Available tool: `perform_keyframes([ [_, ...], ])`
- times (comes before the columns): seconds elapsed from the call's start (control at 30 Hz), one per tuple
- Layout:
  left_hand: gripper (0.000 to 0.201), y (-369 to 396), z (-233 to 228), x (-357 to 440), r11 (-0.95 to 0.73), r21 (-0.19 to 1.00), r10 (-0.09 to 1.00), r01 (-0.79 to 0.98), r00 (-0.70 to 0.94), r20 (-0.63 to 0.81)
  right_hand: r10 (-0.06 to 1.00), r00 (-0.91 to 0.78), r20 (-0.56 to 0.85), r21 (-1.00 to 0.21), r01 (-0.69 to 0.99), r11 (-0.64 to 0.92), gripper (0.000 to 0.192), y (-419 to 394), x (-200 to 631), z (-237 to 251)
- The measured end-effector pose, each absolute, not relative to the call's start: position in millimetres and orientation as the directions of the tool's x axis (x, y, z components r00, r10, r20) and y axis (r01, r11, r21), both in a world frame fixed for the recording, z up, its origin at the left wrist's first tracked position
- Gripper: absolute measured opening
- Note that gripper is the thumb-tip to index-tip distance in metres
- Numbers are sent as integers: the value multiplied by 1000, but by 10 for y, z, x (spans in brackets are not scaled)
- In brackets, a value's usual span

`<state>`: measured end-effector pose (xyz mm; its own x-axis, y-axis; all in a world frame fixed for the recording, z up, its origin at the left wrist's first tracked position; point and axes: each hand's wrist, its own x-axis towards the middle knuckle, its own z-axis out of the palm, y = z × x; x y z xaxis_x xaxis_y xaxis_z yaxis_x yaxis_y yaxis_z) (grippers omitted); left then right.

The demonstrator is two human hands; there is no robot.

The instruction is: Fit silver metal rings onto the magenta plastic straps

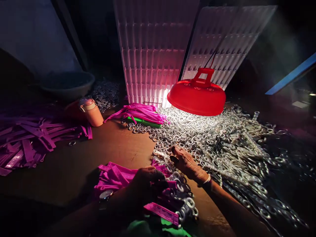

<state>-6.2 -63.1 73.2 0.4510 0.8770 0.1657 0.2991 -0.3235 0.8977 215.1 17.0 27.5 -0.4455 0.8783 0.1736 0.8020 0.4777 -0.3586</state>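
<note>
My left hand (150, 179), in deep shadow, is closed around magenta straps (161, 210) near the front of the table. More magenta straps (116, 176) fan out to its left. Silvery rings (190, 202) hang at the right ends of the held straps. My right hand (186, 161) lies at the near left edge of a large heap of silvery rings (217, 138), its fingers curled together with dark tips. Whatever is between those fingers cannot be made out.
A red lamp (197, 95) hangs low over the heap. Behind it stand ribbed translucent panels (153, 56). Leftward are an orange bottle (91, 112), a magenta strap pile (29, 141) and a dim basin (67, 84). Further magenta straps (143, 112) lie on a green strip (145, 122).
</note>
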Motion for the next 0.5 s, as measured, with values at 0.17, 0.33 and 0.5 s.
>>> perform_keyframes([
  [0.17, 28, 199, 370, -621, -79, 724, 997, 685, 59, 53, 870, -470, 150, -299, 817, 493, 29, 381, 2204, -146],
  [0.33, 47, 1064, 3, -1099, 47, 459, 966, 887, -157, 204, 836, -453, 309, -369, 753, 545, 37, 334, 2449, -396],
  [0.5, 46, 1515, -103, -1231, 236, 340, 908, 910, -331, 256, 866, -286, 410, -444, 767, 463, 48, 96, 2986, -639],
])
